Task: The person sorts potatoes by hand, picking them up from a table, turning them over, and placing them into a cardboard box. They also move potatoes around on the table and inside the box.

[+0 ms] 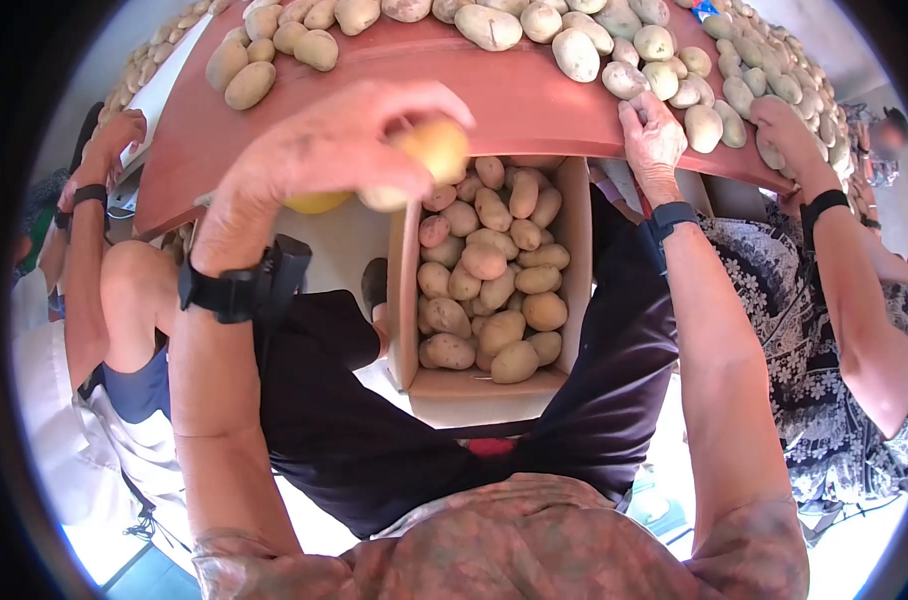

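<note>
My left hand (349, 145), smeared by motion, is above the far left side of the cardboard box (578, 225). Its fingers are wrapped round a yellowish potato (436, 150); a second blurred potato (382, 198) shows under the palm. Many potatoes (484, 260) fill the box between my knees. At the red table's (454, 90) near edge, my right hand (654, 135) rests with its fingers curled in, just below a potato (624, 80). Whether it holds anything is hidden.
Loose potatoes (488, 28) lie along the far side of the table and pile up at the right (764, 65). A person's hand (782, 130) touches potatoes at the right edge. Another person's hand (122, 132) is at the left. Part of a yellow object (316, 202) shows below the table.
</note>
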A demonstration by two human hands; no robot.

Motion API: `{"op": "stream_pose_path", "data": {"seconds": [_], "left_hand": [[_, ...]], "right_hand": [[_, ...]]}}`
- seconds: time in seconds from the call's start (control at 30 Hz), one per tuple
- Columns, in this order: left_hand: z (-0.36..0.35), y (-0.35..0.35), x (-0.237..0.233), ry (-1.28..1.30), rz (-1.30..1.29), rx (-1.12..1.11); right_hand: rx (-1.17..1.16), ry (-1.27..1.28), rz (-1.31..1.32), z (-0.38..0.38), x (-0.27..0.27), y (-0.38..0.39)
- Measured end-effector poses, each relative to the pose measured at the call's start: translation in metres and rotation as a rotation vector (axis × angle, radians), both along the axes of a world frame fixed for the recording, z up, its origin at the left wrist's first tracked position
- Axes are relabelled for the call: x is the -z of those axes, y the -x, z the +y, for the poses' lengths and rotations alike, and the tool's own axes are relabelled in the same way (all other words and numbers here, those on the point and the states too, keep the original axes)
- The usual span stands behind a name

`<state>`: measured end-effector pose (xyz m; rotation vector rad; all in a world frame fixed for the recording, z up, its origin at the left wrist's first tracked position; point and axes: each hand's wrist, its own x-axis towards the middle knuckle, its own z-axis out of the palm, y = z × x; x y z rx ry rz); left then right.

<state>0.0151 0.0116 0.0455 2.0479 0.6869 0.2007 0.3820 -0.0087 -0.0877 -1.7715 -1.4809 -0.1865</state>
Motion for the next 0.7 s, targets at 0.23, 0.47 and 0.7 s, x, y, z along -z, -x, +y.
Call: {"op": "stream_pose_path", "data": {"seconds": [0.23, 0.47, 0.7], "left_hand": [[-0.037, -0.040, 0.033, -0.005, 0.161, 0.303], [-0.056, -0.050, 0.062, 0.034, 0.293, 0.405], [-0.065, -0.050, 0.088, 0.135, 0.342, 0.450]], "right_hand": [[0.021, 0.020, -0.008, 0.000, 0.000, 0.000], [0.010, 0.001, 0.010, -0.001, 0.001, 0.000], [-0.012, -0.012, -0.005, 0.001, 0.003, -0.003]]}}
